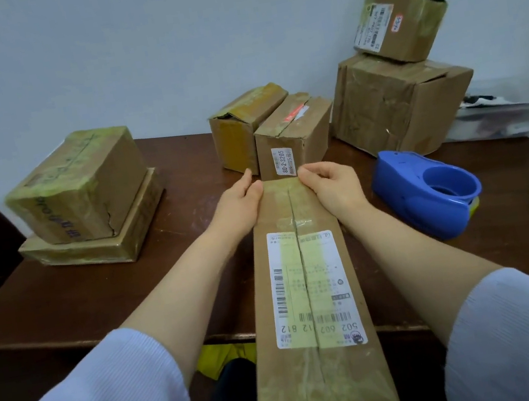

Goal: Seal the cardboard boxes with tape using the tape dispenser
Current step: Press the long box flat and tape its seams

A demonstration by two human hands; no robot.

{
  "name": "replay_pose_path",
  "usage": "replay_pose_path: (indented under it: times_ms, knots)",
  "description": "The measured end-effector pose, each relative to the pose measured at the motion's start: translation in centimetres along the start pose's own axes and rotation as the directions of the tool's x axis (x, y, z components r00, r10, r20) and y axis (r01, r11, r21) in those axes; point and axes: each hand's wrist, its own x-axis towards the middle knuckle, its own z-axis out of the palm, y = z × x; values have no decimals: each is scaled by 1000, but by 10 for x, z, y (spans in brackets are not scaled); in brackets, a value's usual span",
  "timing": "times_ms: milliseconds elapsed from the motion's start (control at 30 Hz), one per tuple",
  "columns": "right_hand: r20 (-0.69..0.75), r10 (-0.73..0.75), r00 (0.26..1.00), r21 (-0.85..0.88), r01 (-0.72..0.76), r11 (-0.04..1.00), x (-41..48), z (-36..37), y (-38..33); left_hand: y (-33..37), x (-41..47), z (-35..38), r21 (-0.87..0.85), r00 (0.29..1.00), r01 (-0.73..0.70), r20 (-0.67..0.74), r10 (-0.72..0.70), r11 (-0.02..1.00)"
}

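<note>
stacked boxes: far left, taped, beside bench left edge.
left hand: gripping far-left corner of long box.
long box: centre, top seam split, contents hidden, near end overhanging bench edge.
right hand: pinching far-right corner.
tape dispenser: right, apart from hands, open bench nearer.

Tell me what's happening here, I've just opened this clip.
A person grips the far end of a long cardboard box with both hands, the left hand at its left corner, the right hand at its right. The box lies on the brown table with its near end overhanging the edge. Its top seam looks split along the label. The blue tape dispenser sits untouched to the right; other boxes stand further back.
</note>
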Motion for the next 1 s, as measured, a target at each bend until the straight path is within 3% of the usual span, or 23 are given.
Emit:
replay_pose_path:
  times_ms: [33,100,167,233,300,533,633,700,800,1000]
  knots:
    - [-13,-61,998,-135,58,989,2,0,-1,4,2,-1,149,1000,6,-2,-6,989]
    - [45,-170,984,-418,173,892,6,-1,-4,12,5,-3,497,998,-14,-51,46,868]
    - [133,-174,976,-438,215,873,11,-2,-9,19,8,0,659,981,-117,-39,189,743]
    - [213,-98,972,-302,161,940,9,3,-11,22,12,6,575,977,-197,45,209,795]
    - [209,-61,976,-237,111,965,7,8,-12,19,13,9,423,987,-159,46,154,892]
    - [29,-29,999,-72,31,997,2,7,-11,13,8,14,216,971,-107,-186,148,971]
    - [-28,38,999,31,-37,999,-1,5,-9,12,8,16,240,952,-22,-291,94,970]
    - [-4,83,997,-19,-83,996,-1,3,-8,9,8,12,221,951,29,-306,42,975]
    - [37,46,998,-125,-41,991,-3,4,-5,6,8,6,46,975,57,-217,-45,997]
    - [-82,-23,996,-52,19,998,-9,3,-2,9,-1,4,232,946,78,-325,1,970]
